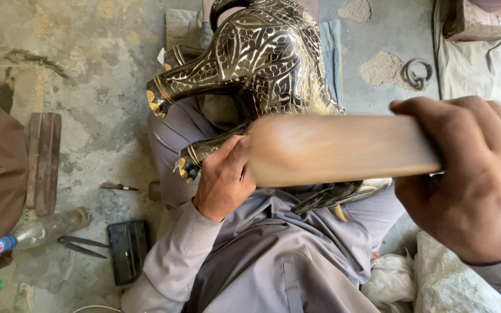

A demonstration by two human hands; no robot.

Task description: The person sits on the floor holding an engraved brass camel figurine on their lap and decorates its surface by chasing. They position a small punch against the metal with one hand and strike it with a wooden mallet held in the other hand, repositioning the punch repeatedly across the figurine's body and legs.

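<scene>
- Right hand (482, 179) clenched round blurred wooden mallet (337, 149).
- Left hand (222, 178) closed on leg of black-and-gold engraved metal animal figure (262, 58), figure lying across lap.
- Plastic bottle (42, 229) on floor, well apart.

Black animal figure (262, 58) above left hand (222, 181), silver vine-and-leaf engraving, gold bands at feet. Plain brown wooden mallet (337, 149) in right hand (476, 179). Grey clothing (273, 261) below both hands. Clear plastic bottle (42, 229) far left of left hand, blue cap.

animal figure (262, 64): glossy black/gold metal | mallet (337, 149): smooth matt wood | floor (105, 87): rough concrete
</scene>
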